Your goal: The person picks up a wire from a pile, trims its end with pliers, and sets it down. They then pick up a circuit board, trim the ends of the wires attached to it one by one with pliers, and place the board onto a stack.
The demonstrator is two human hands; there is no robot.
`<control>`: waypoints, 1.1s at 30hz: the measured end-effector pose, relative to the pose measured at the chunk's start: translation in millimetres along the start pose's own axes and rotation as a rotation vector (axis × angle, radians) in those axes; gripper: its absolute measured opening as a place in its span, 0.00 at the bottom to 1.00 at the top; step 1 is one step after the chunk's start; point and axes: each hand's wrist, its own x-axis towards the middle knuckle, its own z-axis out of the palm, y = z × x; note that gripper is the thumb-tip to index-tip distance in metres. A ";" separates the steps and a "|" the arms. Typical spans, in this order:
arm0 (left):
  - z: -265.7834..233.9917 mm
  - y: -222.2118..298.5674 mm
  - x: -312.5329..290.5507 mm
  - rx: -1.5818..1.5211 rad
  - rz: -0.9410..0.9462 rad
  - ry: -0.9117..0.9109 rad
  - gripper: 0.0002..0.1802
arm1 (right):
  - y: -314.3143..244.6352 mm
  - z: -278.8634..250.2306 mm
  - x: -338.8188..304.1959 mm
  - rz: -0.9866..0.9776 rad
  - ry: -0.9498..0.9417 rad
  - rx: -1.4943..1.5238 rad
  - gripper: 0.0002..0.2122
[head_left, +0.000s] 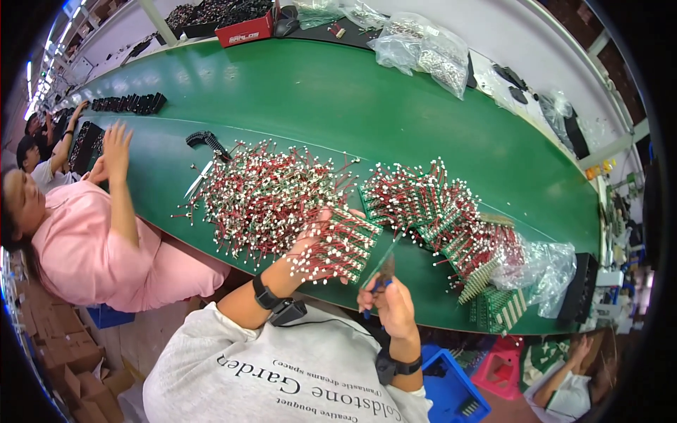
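Observation:
My left hand grips a green circuit board panel from its left side; red wires with white connectors cover the panel and hide part of the fingers. Just right of the panel, my right hand is closed round blue-handled cutting pliers. A thin green strip slants up beside the pliers' jaws, apparently held by the same hand. Left of the panel spreads a large heap of small wired boards. Beyond it on the right lie several wired panels, partly overlapping.
White tweezers and a black curved strip lie by the heap. Clear plastic bags, bare green panels and a black tray sit right. A co-worker in pink sits left. A blue bin stands below the table edge.

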 end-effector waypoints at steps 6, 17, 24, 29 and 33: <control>3.5 17.4 -31.4 0.263 0.165 0.055 0.32 | -31.1 -11.8 -26.3 -0.291 0.451 -1.102 0.13; -6.0 18.6 -55.6 0.508 0.263 0.101 0.35 | -36.3 -12.5 -21.0 -0.242 0.390 -1.487 0.09; -25.4 2.5 -57.7 0.545 0.234 -0.032 0.27 | -8.3 -29.3 -5.6 -0.337 0.377 -1.458 0.09; -25.9 -4.2 -61.2 0.547 0.165 -0.045 0.25 | -7.7 -15.9 -4.7 -0.270 0.468 -1.348 0.10; -43.4 -12.5 -56.9 0.475 0.051 -0.181 0.26 | 8.1 -31.6 -10.4 -0.406 0.482 -1.325 0.09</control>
